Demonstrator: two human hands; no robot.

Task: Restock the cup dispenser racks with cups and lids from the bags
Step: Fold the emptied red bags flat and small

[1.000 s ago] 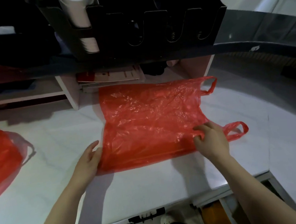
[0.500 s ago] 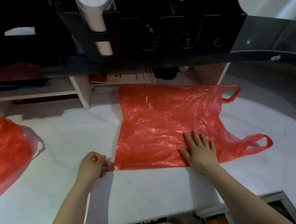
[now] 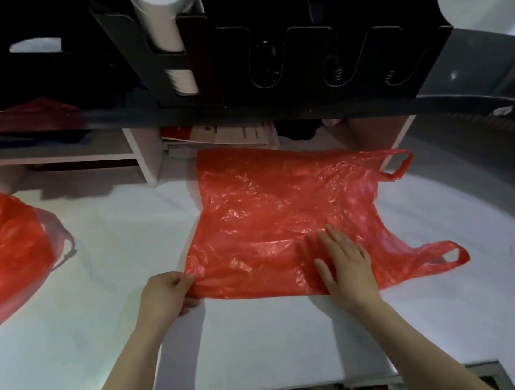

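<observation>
Head view, left to right: at 9 o'clock a bulging red bag sits on the white counter. Toward 7 o'clock, the left hand pinches the near left corner of the flat red bag between thumb and curled fingers. That bag lies spread out at centre, its handles pointing to 3 o'clock. At 5 o'clock the right hand lies palm down on the bag's near edge, fingers straight and slightly spread. At 12 o'clock stands the black dispenser rack, with white cups in its left slot.
</observation>
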